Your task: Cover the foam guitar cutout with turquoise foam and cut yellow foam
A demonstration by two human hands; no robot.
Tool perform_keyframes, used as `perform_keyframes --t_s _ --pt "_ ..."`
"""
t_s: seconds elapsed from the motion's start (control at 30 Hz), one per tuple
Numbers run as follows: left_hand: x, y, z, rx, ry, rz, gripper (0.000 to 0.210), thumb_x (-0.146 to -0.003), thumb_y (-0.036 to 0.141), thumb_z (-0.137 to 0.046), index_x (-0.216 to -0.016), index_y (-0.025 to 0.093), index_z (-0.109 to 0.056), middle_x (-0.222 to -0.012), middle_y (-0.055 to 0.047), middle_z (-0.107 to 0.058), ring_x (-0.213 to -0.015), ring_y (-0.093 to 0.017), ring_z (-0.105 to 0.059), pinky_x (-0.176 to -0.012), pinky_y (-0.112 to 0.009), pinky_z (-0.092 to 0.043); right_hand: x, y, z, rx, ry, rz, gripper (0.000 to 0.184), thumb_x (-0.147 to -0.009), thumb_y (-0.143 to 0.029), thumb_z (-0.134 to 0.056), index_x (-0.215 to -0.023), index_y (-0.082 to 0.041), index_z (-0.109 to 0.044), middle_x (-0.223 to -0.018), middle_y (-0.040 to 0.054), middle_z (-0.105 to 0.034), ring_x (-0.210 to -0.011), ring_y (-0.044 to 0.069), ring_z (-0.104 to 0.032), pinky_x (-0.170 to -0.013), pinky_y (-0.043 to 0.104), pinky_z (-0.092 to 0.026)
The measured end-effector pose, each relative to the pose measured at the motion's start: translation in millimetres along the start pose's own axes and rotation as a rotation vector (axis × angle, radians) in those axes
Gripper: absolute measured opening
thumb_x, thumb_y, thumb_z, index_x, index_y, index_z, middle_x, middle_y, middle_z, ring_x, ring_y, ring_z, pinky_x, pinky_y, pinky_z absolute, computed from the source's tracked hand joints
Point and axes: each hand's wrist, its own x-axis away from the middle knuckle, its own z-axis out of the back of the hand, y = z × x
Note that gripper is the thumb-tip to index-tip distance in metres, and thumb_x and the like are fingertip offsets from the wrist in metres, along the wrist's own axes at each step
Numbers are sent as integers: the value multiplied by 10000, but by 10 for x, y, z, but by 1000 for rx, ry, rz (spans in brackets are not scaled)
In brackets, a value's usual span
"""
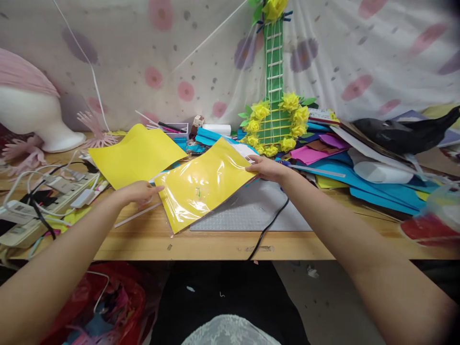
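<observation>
A shiny clear plastic packet of yellow sheets (pixel 206 177) is held at a tilt above the table's front half. My left hand (pixel 139 192) grips its left edge, with the index finger lying at the corner and the other fingers partly hidden. At the upper right edge my right hand (pixel 266 168) pinches the packet between thumb and fingers. Just behind and to the left lies a loose yellow sheet (pixel 138 154), its far edge curved up. Beneath the packet, a grey cutting mat (pixel 251 211) shows in part.
A power strip (pixel 46 206) with tangled cables sits left, near a white foam head (pixel 39 115). A green paper guitar with yellow flowers (pixel 275 115) stands behind. Blue sheets (pixel 381 187) and a black bird figure (pixel 406 132) are right. A black cable (pixel 269 230) crosses the table edge.
</observation>
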Motion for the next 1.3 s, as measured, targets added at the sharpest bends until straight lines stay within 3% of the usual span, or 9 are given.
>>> perform_keyframes --t_s 0.2,0.33,0.43,0.6,0.7,0.83,1.03,1.2,1.3 --pt "103 -10 139 118 -186 99 500 -534 583 -742 -776 153 -656 -863 -171 -700 -740 -277 -668 -624 -335 -533 -7 58 127 -214 -16 92 300 -733 -55 -552 -1003 -185 -530 -914 33 -665 -685 131 -658 -563 258 -572" --pt "190 8 213 322 -322 201 697 -580 787 -561 -838 151 -680 -901 -206 -700 -802 -320 -678 -627 -370 -555 33 54 119 -256 44 120 265 -757 -68 -530 -989 -195 -535 -957 25 -662 -723 112 -656 -549 206 -565" --pt "264 125 131 518 -380 111 648 -665 723 -560 -945 152 -681 -903 -161 -707 -800 -294 -682 -637 -374 -570 26 44 31 -331 95 160 285 -775 -83 -510 -1025 -218 -527 -1008 23 -662 -792 121 -661 -562 205 -574" --pt "251 500 136 767 -74 -176 427 -706 202 -705 -1119 147 -609 -1082 -87 -687 -923 -204 -664 -823 -324 -556 23 10 -202 -407 69 232 407 -714 -113 -575 -1075 -281 -489 -1084 -18 -659 -930 162 -655 -727 343 -599" --pt "192 686 414 729 107 -362 476 -581 128 -756 -1042 107 -639 -1044 -122 -695 -906 -246 -667 -826 -387 -564 49 -4 -284 -410 -133 278 527 -592 -114 -682 -1066 -280 -524 -1075 -8 -675 -986 198 -644 -836 376 -563" --pt "258 908 927 624 104 -631 497 -569 129 -781 -1046 89 -651 -1116 -132 -663 -1008 -289 -637 -882 -469 -529 10 -22 -215 -412 -320 257 508 -571 -229 -763 -1046 -245 -579 -1111 40 -667 -1080 224 -608 -970 398 -472" --pt "530 1371 1350 289 169 -614 416 -701 -35 -654 -1104 64 -626 -1066 -75 -669 -1117 -280 -589 -982 -509 -450 -119 -289 -103 -268 7 502 623 -620 -334 -768 -1176 -325 -488 -1303 28 -548 -1291 210 -437 -1085 465 -321" --pt "569 1638 1319 75 111 -503 401 -636 -48 -699 -1020 59 -655 -996 -48 -682 -1062 -275 -620 -908 -469 -512 -115 -521 -424 -27 -178 593 711 -595 -298 -794 -1229 -253 -477 -1247 82 -565 -1223 240 -489 -1050 461 -376" --pt "595 1682 1283 26 83 -514 389 -589 -25 -733 -962 66 -670 -909 -17 -688 -1002 -269 -645 -863 -488 -530 -162 -527 -644 13 -48 608 750 -592 -291 -793 -1257 -244 -448 -1241 81 -556 -1179 238 -512 -1030 464 -403"
